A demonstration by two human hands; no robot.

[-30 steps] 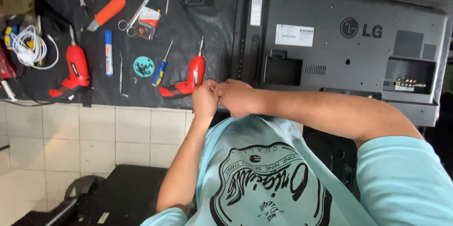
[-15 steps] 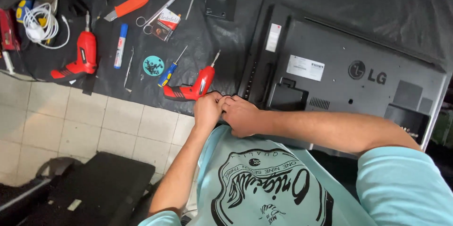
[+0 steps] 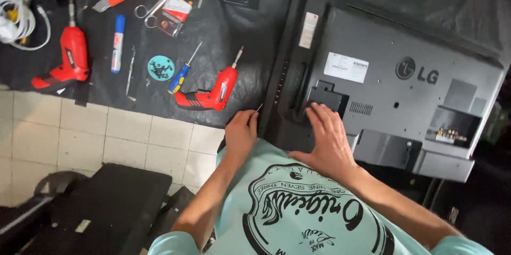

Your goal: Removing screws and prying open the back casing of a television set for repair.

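A flat-screen TV (image 3: 394,74) lies face down on a black mat (image 3: 239,36), its grey-black back panel up. My right hand (image 3: 326,137) rests flat, fingers spread, on the near part of that panel beside a small black block. My left hand (image 3: 242,128) is pinched on a thin, small metal piece (image 3: 259,107) right at the TV's left edge; I cannot tell what the piece is. A red cordless screwdriver (image 3: 212,94) lies on the mat just left of my left hand.
On the mat to the left lie a blue-and-yellow screwdriver (image 3: 181,74), a round teal dish of screws (image 3: 161,67), a marker (image 3: 117,43), scissors (image 3: 158,3), a second red driver (image 3: 69,59) and a white cable (image 3: 17,21). Tiled floor (image 3: 106,138) and a black case (image 3: 106,204) are near me.
My hands were together at the TV's near left corner. Now my right hand has moved onto the back panel and spread flat; my left hand stays at the edge.
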